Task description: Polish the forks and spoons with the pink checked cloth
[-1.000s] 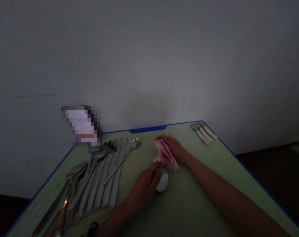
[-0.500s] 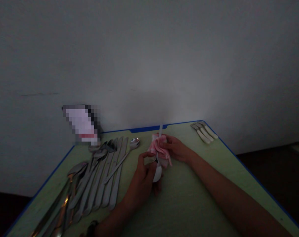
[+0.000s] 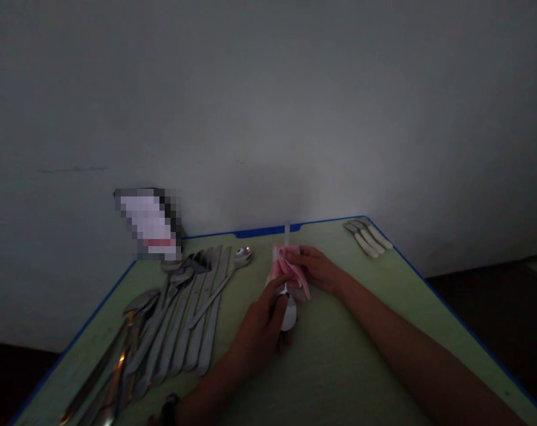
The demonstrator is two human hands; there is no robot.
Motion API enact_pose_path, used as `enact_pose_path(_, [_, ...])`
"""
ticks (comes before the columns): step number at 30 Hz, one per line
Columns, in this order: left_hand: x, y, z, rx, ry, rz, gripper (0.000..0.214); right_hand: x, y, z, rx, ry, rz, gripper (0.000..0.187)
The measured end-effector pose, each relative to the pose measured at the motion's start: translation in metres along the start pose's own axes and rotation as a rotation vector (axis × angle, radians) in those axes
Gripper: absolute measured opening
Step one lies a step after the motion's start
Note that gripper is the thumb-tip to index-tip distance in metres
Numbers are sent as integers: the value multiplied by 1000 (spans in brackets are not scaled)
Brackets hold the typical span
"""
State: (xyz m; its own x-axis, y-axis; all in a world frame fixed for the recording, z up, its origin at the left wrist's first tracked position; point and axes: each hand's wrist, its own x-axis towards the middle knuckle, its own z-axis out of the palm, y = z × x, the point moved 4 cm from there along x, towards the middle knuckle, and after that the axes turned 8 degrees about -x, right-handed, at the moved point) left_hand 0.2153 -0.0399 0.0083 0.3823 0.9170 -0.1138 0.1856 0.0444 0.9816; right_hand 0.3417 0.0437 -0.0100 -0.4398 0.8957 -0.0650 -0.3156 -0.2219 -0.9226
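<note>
My left hand (image 3: 268,316) is closed on a metal spoon (image 3: 289,315), gripping it near the bowl, which points toward me. A pink cloth (image 3: 290,266) is folded round the spoon's handle, whose end sticks out beyond it toward the wall. My right hand (image 3: 315,266) pinches the cloth from the right side, thumb on top. The fingers beneath the cloth are hidden. Left of my hands, another spoon (image 3: 242,257) lies slantwise across a row of table knives (image 3: 206,331).
Several more spoons (image 3: 139,302) and gold-toned cutlery (image 3: 117,370) lie on the left of the green table (image 3: 348,367). Forks with pale handles (image 3: 368,238) rest at the far right corner. A blurred-out phone-like object (image 3: 148,222) leans against the wall (image 3: 268,106).
The spoon's bowl has shifted slightly right and turned, with my left hand following. The cloth has been refolded a little along the handle under my right hand.
</note>
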Motion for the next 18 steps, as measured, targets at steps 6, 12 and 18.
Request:
enact_pose_path(6, [0,-3,2,162,-70,-24,34,1,-1,-2,13,198,-103,21])
enact_pose_path(12, [0,-1,1,270,-144,37,29,9,-2,-17,187,404,-189,16])
enact_pose_path(18, [-4,5,5,353,-205,168,27,10,-15,-54,289,522,-332,7])
